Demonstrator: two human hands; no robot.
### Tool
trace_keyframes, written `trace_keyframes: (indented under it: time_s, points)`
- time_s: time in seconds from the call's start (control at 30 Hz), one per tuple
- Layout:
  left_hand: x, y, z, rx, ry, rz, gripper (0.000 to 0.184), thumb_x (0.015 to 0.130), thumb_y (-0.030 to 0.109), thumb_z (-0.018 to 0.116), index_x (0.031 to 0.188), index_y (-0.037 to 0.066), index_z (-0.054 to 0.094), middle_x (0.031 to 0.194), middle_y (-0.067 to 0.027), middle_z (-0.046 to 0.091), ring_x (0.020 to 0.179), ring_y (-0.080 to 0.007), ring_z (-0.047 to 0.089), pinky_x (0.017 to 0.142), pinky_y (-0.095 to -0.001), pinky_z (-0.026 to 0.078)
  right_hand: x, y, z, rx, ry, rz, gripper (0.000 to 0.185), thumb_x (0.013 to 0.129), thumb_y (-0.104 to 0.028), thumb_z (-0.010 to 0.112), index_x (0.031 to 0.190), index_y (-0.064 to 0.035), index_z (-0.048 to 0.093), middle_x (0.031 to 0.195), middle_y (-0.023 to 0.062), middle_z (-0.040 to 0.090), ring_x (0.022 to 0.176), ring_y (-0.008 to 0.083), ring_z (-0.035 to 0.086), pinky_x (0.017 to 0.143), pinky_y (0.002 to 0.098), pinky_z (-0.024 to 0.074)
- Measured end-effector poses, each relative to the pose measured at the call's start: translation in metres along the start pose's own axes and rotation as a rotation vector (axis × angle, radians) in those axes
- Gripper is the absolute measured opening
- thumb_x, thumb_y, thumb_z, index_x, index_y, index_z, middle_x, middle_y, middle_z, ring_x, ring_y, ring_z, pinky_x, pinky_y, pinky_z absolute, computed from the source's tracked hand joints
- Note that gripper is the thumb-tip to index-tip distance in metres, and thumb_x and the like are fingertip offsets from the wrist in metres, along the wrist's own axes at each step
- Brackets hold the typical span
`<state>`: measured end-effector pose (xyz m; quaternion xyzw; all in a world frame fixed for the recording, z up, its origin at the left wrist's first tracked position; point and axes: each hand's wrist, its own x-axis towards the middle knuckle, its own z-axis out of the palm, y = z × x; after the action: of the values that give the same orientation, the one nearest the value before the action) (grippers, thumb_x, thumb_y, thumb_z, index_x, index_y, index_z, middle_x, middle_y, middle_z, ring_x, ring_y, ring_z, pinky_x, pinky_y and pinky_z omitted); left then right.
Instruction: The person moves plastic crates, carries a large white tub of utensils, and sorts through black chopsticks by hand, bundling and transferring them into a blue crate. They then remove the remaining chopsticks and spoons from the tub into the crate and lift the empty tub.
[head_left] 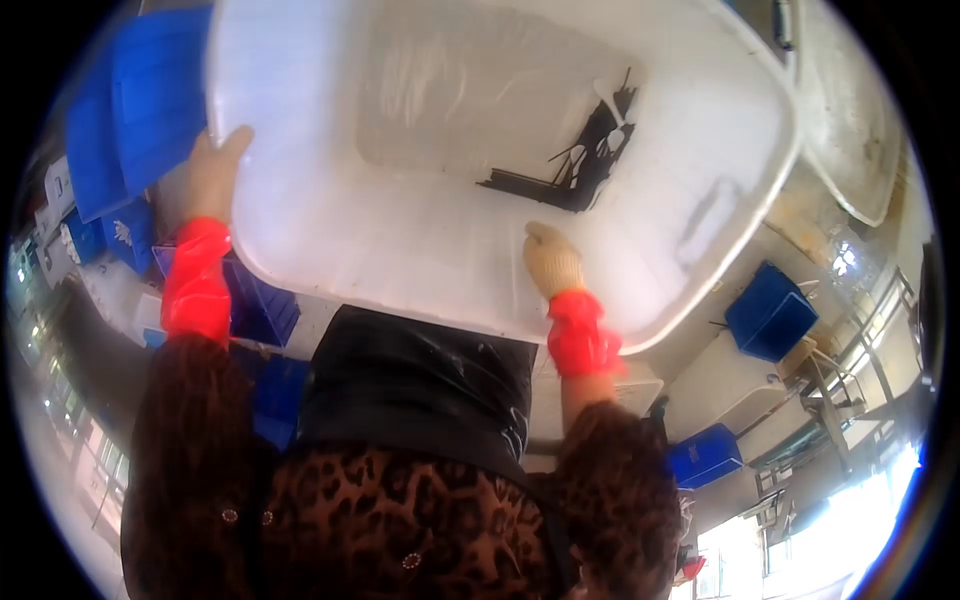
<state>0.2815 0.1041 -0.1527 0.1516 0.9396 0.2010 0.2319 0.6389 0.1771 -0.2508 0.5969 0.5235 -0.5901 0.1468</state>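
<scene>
Seen from the head, a large white tub [330,245] opens towards the wearer, its rounded near rim passing in front of a black apron [420,385]. What bears the tub's weight underneath cannot be seen. The left hand [213,175] grasps the tub by its left rim, the thumb laid over the edge and the other fingers mostly hidden behind the wall.

The right hand [553,262] is over the inside of the near wall, right of the tub's middle. Its fingers [538,232] are curled in towards the palm; whether they pinch anything, or touch the wall, I cannot tell. Both hands seem to be in pale gloves, with red cuffs at the wrists.

A cluster of thin dark strips [597,150] lies in the near right corner of the tub's floor. It makes an L: one arm runs left along the floor's near edge, the other runs away from the wearer along its right edge. Pale spoon-like pieces [612,106] lie on and among the strips. The bend of the L is just beyond the right hand's fingers and slightly to their right, with a strip of near wall showing between. The right hand is much the nearer one; the left is well apart, across the tub.

Outside the tub, a blue container [770,312] stands to the right, and tall blue panels [150,105] rise beside the left hand.
</scene>
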Motion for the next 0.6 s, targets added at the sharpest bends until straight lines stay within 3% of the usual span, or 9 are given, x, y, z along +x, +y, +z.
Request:
trace_keyframes:
  time_s: [0.1, 0.2, 0.3, 0.33, 0.43, 0.47, 0.57, 0.6]
  points:
    - [-0.002, 0.002, -0.029, 0.078, 0.063, 0.097, 0.046, 0.067, 0.023, 0.058, 0.100, -0.006, 0.047, 0.090, -0.0132, 0.055, 0.080, -0.0193, 0.052, 0.070, -0.0273, 0.040, 0.039, 0.014, -0.006, -0.548, 0.030, 0.010, 0.029, 0.072, -0.018, 0.041, 0.095, -0.0094, 0.055, 0.096, 0.0118, 0.055, 0.089, 0.0277, 0.051, 0.078, 0.0323, 0.0395]
    - [-0.011, 0.014, -0.051, -0.070, 0.079, 0.116, 0.044, 0.070, 0.021, 0.058, 0.102, -0.006, 0.046, 0.094, -0.0107, 0.053, 0.083, -0.0174, 0.051, 0.072, -0.0260, 0.039, 0.061, 0.010, -0.017, -1.120, -0.138, 0.129, 0.028, 0.072, -0.018, 0.043, 0.093, -0.0063, 0.057, 0.097, 0.0115, 0.055, 0.091, 0.0251, 0.052, 0.072, 0.0345, 0.0429]
    - [-0.013, 0.018, -0.068, -0.197, 0.110, 0.224, 0.041, 0.073, 0.017, 0.055, 0.105, -0.005, 0.044, 0.099, -0.0092, 0.050, 0.087, -0.0159, 0.048, 0.076, -0.0249, 0.038, 0.071, -0.031, -0.029, -1.233, -0.318, 0.150, 0.026, 0.072, -0.017, 0.044, 0.091, -0.0062, 0.058, 0.098, 0.0108, 0.055, 0.092, 0.0260, 0.052, 0.070, 0.0356, 0.0440]
    - [-0.021, 0.028, -0.069, -0.219, 0.113, 0.191, 0.043, 0.072, 0.018, 0.055, 0.107, -0.005, 0.043, 0.101, -0.0090, 0.049, 0.089, -0.0157, 0.047, 0.078, -0.0248, 0.037, 0.079, -0.037, -0.026, -1.257, -0.407, 0.229, 0.025, 0.072, -0.016, 0.044, 0.090, -0.0066, 0.058, 0.098, 0.0103, 0.055, 0.092, 0.0255, 0.052, 0.070, 0.0355, 0.0440]
    - [-0.020, 0.038, -0.068, -0.221, 0.144, 0.230, 0.047, 0.072, 0.019, 0.055, 0.110, -0.005, 0.041, 0.103, -0.0090, 0.048, 0.092, -0.0161, 0.046, 0.080, -0.0247, 0.035, 0.085, -0.030, -0.019, -1.251, -0.413, 0.204, 0.025, 0.072, -0.014, 0.045, 0.093, -0.0074, 0.057, 0.097, 0.0097, 0.055, 0.090, 0.0257, 0.053, 0.073, 0.0328, 0.0426]
    - [-0.017, 0.042, -0.068, -0.222, 0.144, 0.191, 0.046, 0.072, 0.018, 0.055, 0.110, -0.004, 0.041, 0.104, -0.0086, 0.048, 0.092, -0.0157, 0.046, 0.080, -0.0247, 0.035, 0.083, -0.020, -0.020, -0.973, -0.185, 0.023, 0.028, 0.071, -0.014, 0.044, 0.097, -0.0091, 0.055, 0.097, 0.0099, 0.055, 0.089, 0.0272, 0.052, 0.073, 0.0349, 0.0418]
    - [-0.009, 0.037, -0.066, -0.232, 0.150, 0.170, 0.044, 0.072, 0.016, 0.055, 0.109, -0.004, 0.041, 0.103, -0.0080, 0.048, 0.092, -0.0151, 0.046, 0.080, -0.0245, 0.036, 0.091, -0.014, -0.025, -0.550, -0.009, -0.129, 0.034, 0.068, -0.013, 0.040, 0.100, -0.0123, 0.051, 0.097, 0.0119, 0.053, 0.089, 0.0292, 0.049, 0.078, 0.0307, 0.0383]
    - [-0.008, 0.035, -0.064, -0.236, 0.153, 0.179, 0.044, 0.072, 0.017, 0.055, 0.109, -0.004, 0.042, 0.103, -0.0079, 0.048, 0.092, -0.0150, 0.046, 0.080, -0.0245, 0.036, 0.090, -0.007, -0.026, -0.455, 0.196, -0.267, 0.032, 0.067, -0.012, 0.040, 0.097, -0.0113, 0.053, 0.096, 0.0114, 0.054, 0.089, 0.0298, 0.050, 0.078, 0.0304, 0.0386]
